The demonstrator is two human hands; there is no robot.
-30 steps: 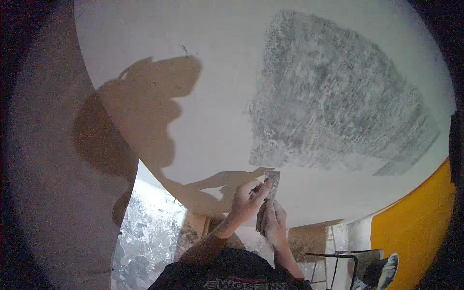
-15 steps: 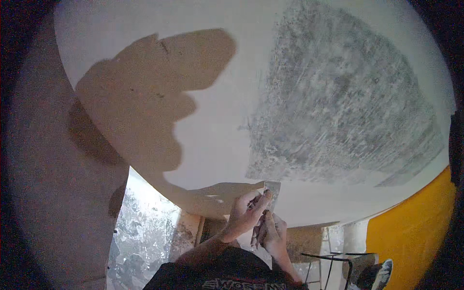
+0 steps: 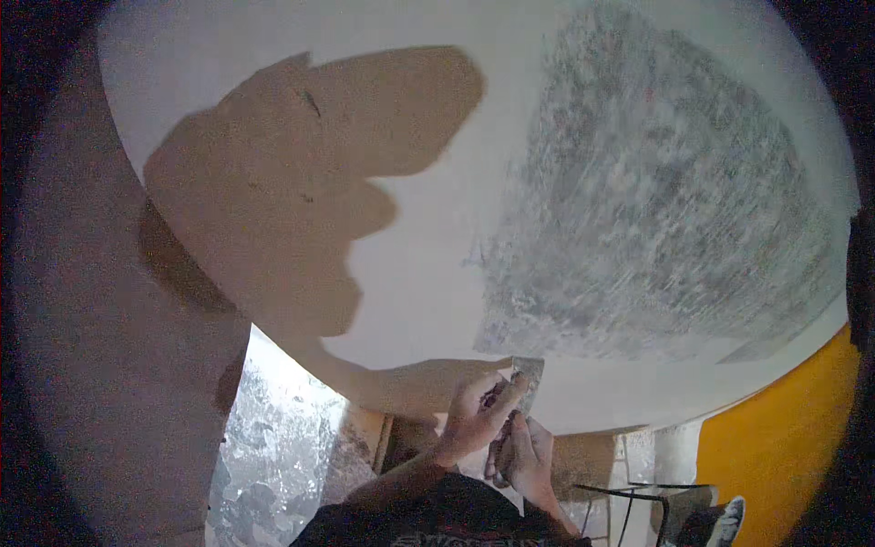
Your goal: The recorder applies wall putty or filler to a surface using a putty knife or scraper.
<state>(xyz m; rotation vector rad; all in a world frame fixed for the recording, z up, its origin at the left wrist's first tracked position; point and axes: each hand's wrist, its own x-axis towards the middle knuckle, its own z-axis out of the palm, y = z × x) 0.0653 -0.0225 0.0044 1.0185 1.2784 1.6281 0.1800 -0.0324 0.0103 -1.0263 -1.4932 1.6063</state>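
Note:
My left hand (image 3: 474,415) is closed around a flat, narrow, rectangular grey piece (image 3: 529,369), its thumb lying along the face. It looks like a blade or plate smeared with pale material; its exact kind does not show. Just below and to the right, my right hand (image 3: 529,454) is closed, its fingers curled inward under the left hand; what it grips is hidden. Both hands look dusted with white. Beyond them rises a pale wall-like surface (image 3: 419,273) bearing a large, rough grey patch (image 3: 665,201) on the right.
A brown shadow (image 3: 264,173) covers the pale surface's left part. Lower left stands a brightly lit, mottled sheet (image 3: 273,447). An orange panel (image 3: 775,438) is at the right, with a thin dark metal frame (image 3: 633,495) near the lower edge.
Both hands, with the flat piece, appear slightly lower and to the right. The shadow on the pale surface reaches further right. The left hand keeps its hold.

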